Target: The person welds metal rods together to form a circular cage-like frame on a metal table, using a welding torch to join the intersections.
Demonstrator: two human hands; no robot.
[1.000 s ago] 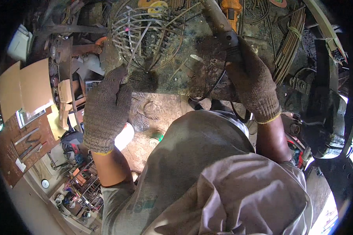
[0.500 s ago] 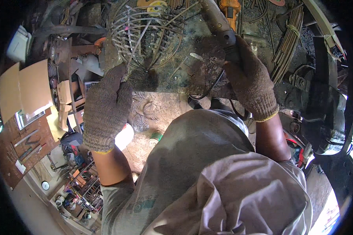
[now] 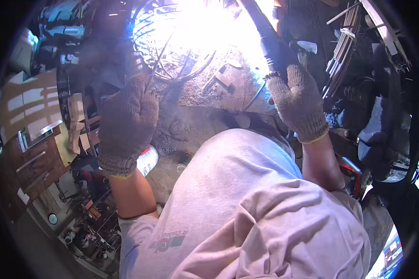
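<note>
My left hand (image 3: 130,109), in a brown knitted glove, is closed at the near left edge of a curved wire frame (image 3: 201,69). From its fingertips a thin metal rod (image 3: 164,50) slants up over that frame. My right hand (image 3: 299,100), gloved alike, grips the lower end of a dark, tube-shaped welding tool (image 3: 260,23), which leans up and left. Intense white glare (image 3: 202,23) fills the top middle, hiding the tool's tip and most of the frame. A cable (image 3: 255,96) shows beside the right hand.
The dark workbench (image 3: 246,100) carries small metal scraps (image 3: 223,79) near its front. A tied bundle of rods (image 3: 342,58) lies to the right. Cardboard sheets (image 3: 32,102) stand at the left. Below the bench are a white-and-red container (image 3: 147,159) and round wire pieces (image 3: 166,143).
A brilliant light has flared up over the wire frame, and the surroundings look darker with sharp shadows. My right hand and the tool have shifted very slightly; my left hand stays nearly in place.
</note>
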